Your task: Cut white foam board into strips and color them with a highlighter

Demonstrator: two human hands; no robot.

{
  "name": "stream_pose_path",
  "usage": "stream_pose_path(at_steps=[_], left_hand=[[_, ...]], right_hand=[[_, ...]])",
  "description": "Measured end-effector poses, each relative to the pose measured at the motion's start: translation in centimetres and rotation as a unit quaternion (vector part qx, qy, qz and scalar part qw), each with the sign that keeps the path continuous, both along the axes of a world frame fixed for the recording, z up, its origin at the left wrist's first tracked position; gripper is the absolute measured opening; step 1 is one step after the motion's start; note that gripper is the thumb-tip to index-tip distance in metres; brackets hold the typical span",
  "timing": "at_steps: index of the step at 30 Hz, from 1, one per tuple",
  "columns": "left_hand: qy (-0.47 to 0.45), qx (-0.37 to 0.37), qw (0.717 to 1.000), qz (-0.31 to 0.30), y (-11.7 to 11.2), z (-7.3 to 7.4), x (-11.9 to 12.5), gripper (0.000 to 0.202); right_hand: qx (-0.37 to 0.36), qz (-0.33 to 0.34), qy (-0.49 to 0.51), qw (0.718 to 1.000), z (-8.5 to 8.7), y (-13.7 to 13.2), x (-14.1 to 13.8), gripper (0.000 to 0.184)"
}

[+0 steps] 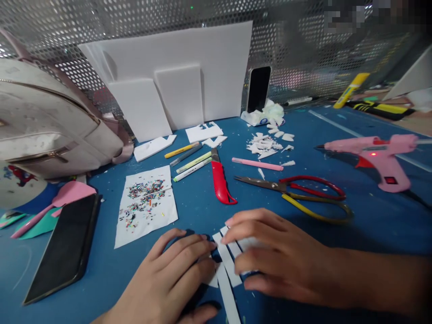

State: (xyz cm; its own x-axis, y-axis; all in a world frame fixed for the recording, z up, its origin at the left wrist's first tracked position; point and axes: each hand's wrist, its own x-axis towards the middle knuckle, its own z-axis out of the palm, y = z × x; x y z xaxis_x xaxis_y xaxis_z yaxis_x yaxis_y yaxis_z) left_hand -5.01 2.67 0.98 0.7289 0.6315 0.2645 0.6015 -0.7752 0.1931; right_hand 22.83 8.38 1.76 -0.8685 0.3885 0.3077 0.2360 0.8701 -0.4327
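Observation:
Both my hands rest low on the blue table over several thin white foam strips (227,265). My left hand (175,279) lies palm down, fingers stretched and pressing the left ends of the strips. My right hand (273,256) reaches in from the right, its fingers curled over the strips and holding them together. Parts of the strips are hidden under both hands.
Red-and-yellow scissors (303,195), a red utility knife (221,180), several pens (189,162), a paper sheet with glitter (146,204), a lit pink glue gun (374,157), a dark phone (64,247), a white bag (50,121), white foam boards (182,76) and foam scraps (266,144) lie around.

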Motion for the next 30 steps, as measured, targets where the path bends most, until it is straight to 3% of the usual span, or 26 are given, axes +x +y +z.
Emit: stream_pose_path(at_steps=[7, 12, 17, 22, 30], left_hand=[[0.018, 0.034, 0.996, -0.074, -0.5, 0.1, -0.1, 0.031], [0.017, 0.021, 0.996, -0.084, -0.3, -0.4, 0.4, 0.033], [-0.043, 0.079, 0.992, -0.091, -0.1, 0.1, 1.4, 0.019], [-0.035, 0.087, 0.992, -0.081, 0.0, 0.9, 2.2, 0.023], [-0.001, 0.098, 0.990, -0.100, -0.6, 0.5, 1.9, 0.028]], right_hand=[[0.025, -0.015, -0.029, 0.999, -0.2, -2.1, -0.6, 0.018], [0.039, -0.024, -0.016, 0.999, -0.3, -2.7, -1.4, 0.017], [0.035, -0.012, 0.003, 0.999, -0.2, -2.6, -1.7, 0.017], [-0.004, -0.026, 0.040, 0.999, -0.5, -2.3, -1.6, 0.008], [-0.014, -0.033, 0.072, 0.997, -0.6, -2.3, -1.5, 0.004]])
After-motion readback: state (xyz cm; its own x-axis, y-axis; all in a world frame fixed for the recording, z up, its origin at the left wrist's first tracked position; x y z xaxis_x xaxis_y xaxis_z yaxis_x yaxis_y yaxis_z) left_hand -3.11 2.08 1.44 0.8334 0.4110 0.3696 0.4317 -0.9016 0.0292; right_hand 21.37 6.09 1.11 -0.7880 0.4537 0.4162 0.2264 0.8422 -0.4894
